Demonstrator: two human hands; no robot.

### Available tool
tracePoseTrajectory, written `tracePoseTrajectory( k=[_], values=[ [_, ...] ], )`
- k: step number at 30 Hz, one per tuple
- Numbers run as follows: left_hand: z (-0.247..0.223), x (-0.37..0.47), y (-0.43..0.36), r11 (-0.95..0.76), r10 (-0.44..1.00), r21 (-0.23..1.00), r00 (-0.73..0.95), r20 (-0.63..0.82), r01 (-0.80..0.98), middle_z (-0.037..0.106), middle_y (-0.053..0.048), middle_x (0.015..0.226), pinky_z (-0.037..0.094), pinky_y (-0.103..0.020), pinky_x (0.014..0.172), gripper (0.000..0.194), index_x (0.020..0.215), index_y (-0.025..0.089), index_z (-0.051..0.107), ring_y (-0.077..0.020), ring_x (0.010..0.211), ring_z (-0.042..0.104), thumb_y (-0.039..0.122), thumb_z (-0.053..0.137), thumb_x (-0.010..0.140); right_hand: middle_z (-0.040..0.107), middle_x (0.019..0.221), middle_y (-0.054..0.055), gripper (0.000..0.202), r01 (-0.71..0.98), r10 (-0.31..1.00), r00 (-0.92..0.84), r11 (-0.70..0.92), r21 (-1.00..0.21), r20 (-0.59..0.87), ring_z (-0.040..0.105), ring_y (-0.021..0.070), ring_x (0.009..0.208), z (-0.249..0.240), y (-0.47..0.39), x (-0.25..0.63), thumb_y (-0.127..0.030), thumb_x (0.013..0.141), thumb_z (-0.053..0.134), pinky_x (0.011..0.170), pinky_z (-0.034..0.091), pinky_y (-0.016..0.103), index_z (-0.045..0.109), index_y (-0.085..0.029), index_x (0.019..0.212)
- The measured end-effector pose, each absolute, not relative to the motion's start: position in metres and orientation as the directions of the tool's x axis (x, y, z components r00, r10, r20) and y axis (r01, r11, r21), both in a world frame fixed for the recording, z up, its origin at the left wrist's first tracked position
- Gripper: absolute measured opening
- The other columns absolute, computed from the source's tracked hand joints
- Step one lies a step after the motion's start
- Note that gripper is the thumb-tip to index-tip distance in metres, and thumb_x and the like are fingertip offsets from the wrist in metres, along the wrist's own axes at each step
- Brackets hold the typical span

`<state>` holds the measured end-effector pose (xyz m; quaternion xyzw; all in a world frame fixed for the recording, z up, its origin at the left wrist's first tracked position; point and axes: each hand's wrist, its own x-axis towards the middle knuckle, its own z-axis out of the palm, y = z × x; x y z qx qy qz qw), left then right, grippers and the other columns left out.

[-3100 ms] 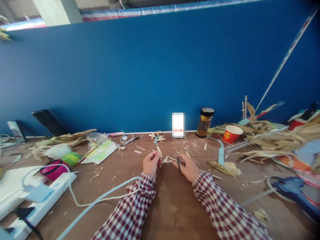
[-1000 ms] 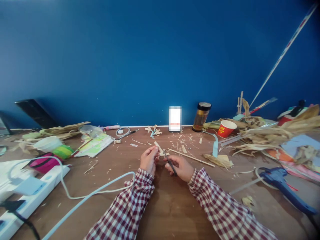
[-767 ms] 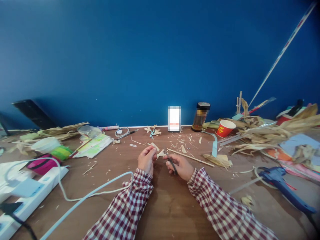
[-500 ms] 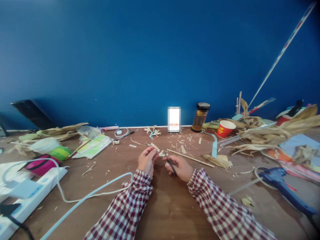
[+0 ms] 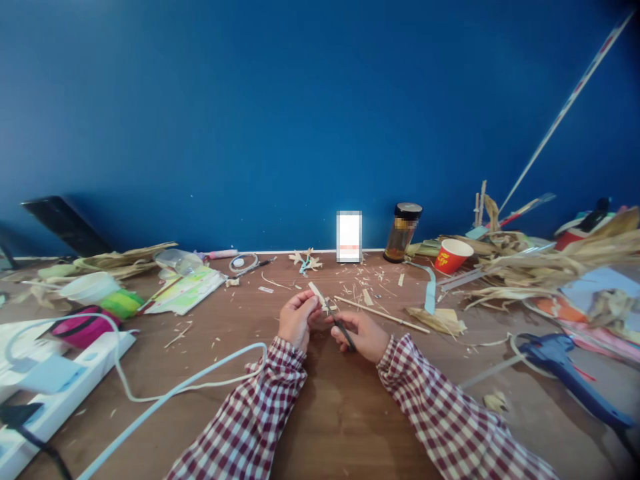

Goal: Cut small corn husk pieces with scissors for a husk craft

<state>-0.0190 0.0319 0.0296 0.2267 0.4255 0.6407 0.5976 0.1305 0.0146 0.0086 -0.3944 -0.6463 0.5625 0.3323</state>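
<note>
Between the thumb and fingers of my left hand (image 5: pixel 299 320) is a small pale strip of husk (image 5: pixel 316 291), its upper end pointing up and left. My right hand (image 5: pixel 364 335) is closed round dark scissors (image 5: pixel 343 328), whose tips reach the strip beside my left fingertips. Both hands are just above the brown table (image 5: pixel 330 427). Beyond them lie thin scraps (image 5: pixel 367 297) and a thin stick (image 5: pixel 385 315). Farther back is a small branching piece (image 5: pixel 306 261) of pale husk with a blue-green tie.
A jar (image 5: pixel 401 233), a red paper cup (image 5: pixel 453 256) and a bright screen (image 5: pixel 349 237) stand toward the blue wall. Dried husks and a blue glue gun (image 5: pixel 575 377) lie right. Left are a white power strip (image 5: pixel 65 393), a pink pouch (image 5: pixel 85 328) and looping cables.
The pale strip in my left hand has tilted more upright near the scissors. Both hands remain in nearly the same place.
</note>
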Motion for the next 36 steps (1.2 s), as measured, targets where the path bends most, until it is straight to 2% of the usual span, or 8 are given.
tracePoseTrajectory(
  k=[11, 36],
  values=[
    [0.0297, -0.018, 0.0312, 0.091, 0.962, 0.823, -0.164, -0.218, -0.561, 0.062, 0.0, 0.059, 0.047, -0.014, 0.046, 0.022, 0.074, 0.01, 0.061, -0.0067, 0.051, 0.057, 0.011, 0.071, 0.055, 0.05, 0.061, -0.002, 0.037, 0.129, 0.874, -0.485, 0.046, -0.991, -0.022, 0.051, 0.0095, 0.05, 0.0048, 0.0165, 0.1305, -0.041, 0.076, 0.056, 0.05, 0.046, 0.023, 0.057, -0.017, 0.103],
    [0.0292, -0.0197, 0.0314, 0.102, 0.964, 0.816, -0.146, -0.223, -0.569, 0.062, 0.0, 0.062, 0.048, -0.014, 0.047, 0.02, 0.082, 0.011, 0.059, -0.0061, 0.05, 0.058, 0.006, 0.065, 0.063, 0.049, 0.056, -0.004, 0.033, 0.159, 0.889, -0.457, 0.047, -0.986, -0.032, 0.05, 0.0096, 0.047, 0.0025, 0.0175, 0.1298, -0.04, 0.076, 0.055, 0.046, 0.045, 0.023, 0.058, -0.017, 0.101]
  ],
)
